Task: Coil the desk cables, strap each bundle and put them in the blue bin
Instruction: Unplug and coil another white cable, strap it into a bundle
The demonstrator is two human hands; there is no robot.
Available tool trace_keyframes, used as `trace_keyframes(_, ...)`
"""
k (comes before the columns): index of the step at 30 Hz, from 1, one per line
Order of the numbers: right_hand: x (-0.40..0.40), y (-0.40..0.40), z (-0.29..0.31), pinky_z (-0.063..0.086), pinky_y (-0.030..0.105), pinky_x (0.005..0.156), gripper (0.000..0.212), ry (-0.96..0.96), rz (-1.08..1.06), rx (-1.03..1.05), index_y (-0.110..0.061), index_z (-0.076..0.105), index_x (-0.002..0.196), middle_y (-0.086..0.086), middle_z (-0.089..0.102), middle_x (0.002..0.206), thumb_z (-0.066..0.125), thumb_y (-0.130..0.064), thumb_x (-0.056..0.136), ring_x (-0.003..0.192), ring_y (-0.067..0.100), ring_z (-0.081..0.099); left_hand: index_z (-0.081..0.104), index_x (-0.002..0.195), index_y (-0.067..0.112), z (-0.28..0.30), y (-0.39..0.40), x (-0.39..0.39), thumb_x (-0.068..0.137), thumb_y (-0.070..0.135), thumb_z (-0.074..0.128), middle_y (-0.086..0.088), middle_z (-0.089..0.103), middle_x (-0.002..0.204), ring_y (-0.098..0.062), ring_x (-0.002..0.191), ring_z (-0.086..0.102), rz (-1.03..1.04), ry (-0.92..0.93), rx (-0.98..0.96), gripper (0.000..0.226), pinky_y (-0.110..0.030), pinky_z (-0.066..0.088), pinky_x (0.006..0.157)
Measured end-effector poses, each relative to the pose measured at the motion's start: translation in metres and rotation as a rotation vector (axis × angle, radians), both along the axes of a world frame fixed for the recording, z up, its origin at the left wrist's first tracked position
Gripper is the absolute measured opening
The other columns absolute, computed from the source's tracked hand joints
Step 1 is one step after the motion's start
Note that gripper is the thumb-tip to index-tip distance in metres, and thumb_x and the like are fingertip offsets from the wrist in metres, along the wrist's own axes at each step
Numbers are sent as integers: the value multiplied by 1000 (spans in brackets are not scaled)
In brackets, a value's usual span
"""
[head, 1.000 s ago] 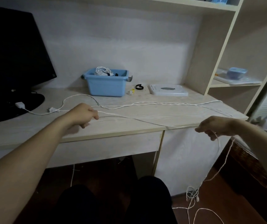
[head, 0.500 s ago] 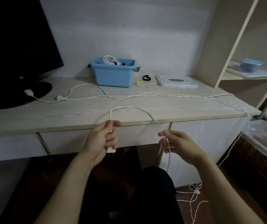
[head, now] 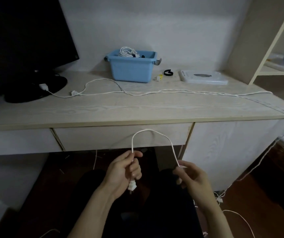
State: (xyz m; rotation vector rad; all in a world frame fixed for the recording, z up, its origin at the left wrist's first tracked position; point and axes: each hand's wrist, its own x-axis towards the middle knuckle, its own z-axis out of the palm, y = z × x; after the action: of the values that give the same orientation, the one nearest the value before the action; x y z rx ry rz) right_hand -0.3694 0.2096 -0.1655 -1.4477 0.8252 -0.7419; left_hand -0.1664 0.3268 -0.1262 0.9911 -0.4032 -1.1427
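Left hand [head: 124, 169] fingers pinching white cable [head: 152, 133] above plug [head: 132, 185], lower centre; right hand [head: 191, 177] fingers pinching loop's other leg. Risk: slack on floor lower right snags, tangles; loop slips. Blue bin [head: 132, 69] upper centre on bench [head: 137, 109].

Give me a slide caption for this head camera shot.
Both hands, left hand and right hand, form the first loop of a white cable before the desk.

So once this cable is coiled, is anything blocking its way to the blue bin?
Nothing visible does. The blue bin stands open-topped at the desk's back, holding one coiled bundle with room beside it.
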Motion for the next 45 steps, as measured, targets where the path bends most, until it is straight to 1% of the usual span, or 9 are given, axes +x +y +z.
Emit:
trace_keyframes(6, 16, 11, -4, 53, 24, 61, 34, 26, -10, -71, -31, 62, 121, -1, 72, 94, 69, -17, 92, 73, 17, 69, 56, 106, 0, -5, -23, -8, 101, 15, 37, 0, 32, 54, -8, 40, 22, -106, 52, 56, 24, -25, 14, 44)
trace_keyframes(9, 12, 7, -9, 56, 22, 70, 16, 173, 47, -165, -26, 72, 106, -10, 73, 91, 68, -19, 93, 85, 9, 70, 56, 104, 0, -7, -31, -14, 104, 14, 35, 1, 32, 52, -7, 37, 22, -49, 53, 64, 25, -23, 17, 40)
trace_keyframes(16, -7, -2, -4, 48, 15, 68, 21, 795, 695, -169, -33, 73, 67, -17, 70, 67, 71, -22, 85, 66, -4, 64, 57, 108, 4, -19, -40, 3, 106, 11, 35, 2, 40, 60, -9, 49, 33, 301, 80, 41, 23, -21, 30, 47)
trace_keyframes(21, -7, 13, 22, 55, 24, 84, 4, 524, 813, -73, -20, 79, 84, -5, 77, 84, 80, -16, 83, 81, 6, 69, 65, 111, 5, -38, -24, -1, 102, 2, 41, -1, 57, 71, -8, 58, 54, 129, -553, 243, 25, -23, 46, 59)
trace_keyframes(25, 3, 24, 27, 50, 23, 72, 7, 179, 535, -57, -12, 73, 89, -4, 69, 78, 68, -11, 93, 76, 7, 63, 66, 108, 0, -36, 0, -3, 101, 0, 41, -8, 70, 80, -14, 64, 64, -354, -658, 344, 26, -25, 51, 65)
trace_keyframes(29, 16, 20, 9, 54, 40, 68, 17, 255, 35, -237, -13, 65, 89, -1, 64, 72, 59, -25, 99, 70, 14, 62, 69, 98, -5, -26, 18, -3, 102, 19, 35, -19, 61, 60, -22, 45, 49, -609, -448, 351, 43, -28, 41, 51)
trace_keyframes(35, 35, 33, 10, 61, 40, 80, 23, 160, 72, 152, -7, 68, 84, 15, 74, 94, 59, -23, 98, 93, 30, 71, 53, 66, 12, -23, 7, -12, 95, 32, 43, 6, 21, 45, -6, 36, 17, -198, 110, 25, 37, -24, 10, 41)
trace_keyframes(39, 51, 56, 10, 59, 41, 82, 28, -18, 152, 306, 1, 66, 90, 17, 71, 88, 53, -21, 102, 83, 29, 70, 55, 73, 12, -21, 3, -16, 100, 28, 37, 7, 24, 48, -6, 38, 20, -18, 364, -119, 36, -24, 14, 42)
trace_keyframes(45, 57, 68, 12, 58, 34, 67, 20, -53, 102, 271, -2, 68, 106, 18, 71, 83, 56, -17, 99, 61, 25, 65, 47, 82, 13, -22, -3, -17, 103, 18, 33, 1, 41, 64, -12, 52, 38, 131, 397, -141, 26, -27, 34, 59)
